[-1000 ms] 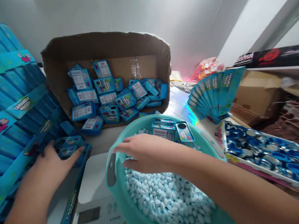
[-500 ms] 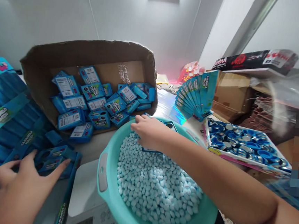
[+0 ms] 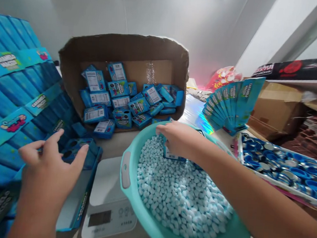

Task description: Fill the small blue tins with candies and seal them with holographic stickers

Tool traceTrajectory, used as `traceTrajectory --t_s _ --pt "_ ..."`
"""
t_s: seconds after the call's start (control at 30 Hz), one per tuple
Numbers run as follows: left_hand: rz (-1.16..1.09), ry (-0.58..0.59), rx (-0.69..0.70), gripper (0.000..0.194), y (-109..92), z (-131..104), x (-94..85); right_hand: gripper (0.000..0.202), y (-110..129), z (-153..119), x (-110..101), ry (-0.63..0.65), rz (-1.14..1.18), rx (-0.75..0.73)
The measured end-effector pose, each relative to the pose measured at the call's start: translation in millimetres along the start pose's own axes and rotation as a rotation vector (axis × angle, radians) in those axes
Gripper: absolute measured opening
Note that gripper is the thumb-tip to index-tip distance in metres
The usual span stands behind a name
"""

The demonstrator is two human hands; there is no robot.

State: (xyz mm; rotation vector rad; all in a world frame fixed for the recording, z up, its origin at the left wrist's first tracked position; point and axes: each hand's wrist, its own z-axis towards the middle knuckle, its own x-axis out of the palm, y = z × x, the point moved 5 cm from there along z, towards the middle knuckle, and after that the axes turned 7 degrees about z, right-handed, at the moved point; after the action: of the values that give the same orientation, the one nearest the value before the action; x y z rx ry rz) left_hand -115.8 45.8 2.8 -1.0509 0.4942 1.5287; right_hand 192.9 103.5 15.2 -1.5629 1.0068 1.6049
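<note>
My right hand (image 3: 179, 135) is closed round a small blue candy box (image 3: 172, 156) at the far side of a teal basin (image 3: 130, 146). Pale blue candies (image 3: 184, 202) fill the basin, and the hand hides most of the box. To the left, my left hand (image 3: 50, 168) is open, thumb and fingers spread. It hovers just short of small blue boxes (image 3: 89, 153) standing in a blue display tray (image 3: 83, 205). Its palm covers part of that tray. Between tray and basin stands a white scale (image 3: 108, 181).
A brown carton (image 3: 98, 47) behind holds several small blue boxes (image 3: 122, 118). Stacked blue display boxes (image 3: 7, 94) rise at the left. A fan of blue cards (image 3: 232, 103) stands behind the basin's right side, near a tray of blue and silver lids (image 3: 290, 167).
The view has swung left, so things sit further right. My left hand has drawn back from the boxes in the tray. My right hand stays over the basin with the candy box.
</note>
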Motion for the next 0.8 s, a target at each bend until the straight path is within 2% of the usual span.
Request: traceTrajectory --t_s 0.1,0.2,0.33,0.4,0.5,0.7,0.8 --pt "-0.052 -0.079 0.107 0.075 -6.6 -1.9 -1.6 0.039 2.5 -1.4 -2.9 -0.046 0.026 -0.034" --pt "-0.130 -0.100 0.195 0.064 -15.1 -6.2 -5.1 0.034 9.6 -7.1 -12.3 -0.133 0.045 -0.080" --pt "-0.176 -0.129 0.281 0.053 -25.0 -13.6 -18.5 0.040 21.6 -16.6 -32.7 -0.377 0.139 -0.144" --pt "-0.193 -0.138 0.344 0.047 -28.9 -16.8 -24.8 0.041 31.3 -20.2 -39.6 -0.478 0.151 -0.237" --pt "-0.250 -0.087 0.449 0.048 -33.6 -19.8 -25.5 0.038 50.3 -25.8 -43.7 -0.590 0.147 -0.454" --pt "-0.335 0.062 0.732 0.073 -49.7 -31.1 -11.7 0.018 88.9 -42.5 -39.2 -0.767 0.154 -0.773" --pt "-0.383 0.118 0.852 0.058 -58.2 -39.9 -10.5 0.018 105.8 -52.0 -31.9 -0.842 0.154 -0.921"
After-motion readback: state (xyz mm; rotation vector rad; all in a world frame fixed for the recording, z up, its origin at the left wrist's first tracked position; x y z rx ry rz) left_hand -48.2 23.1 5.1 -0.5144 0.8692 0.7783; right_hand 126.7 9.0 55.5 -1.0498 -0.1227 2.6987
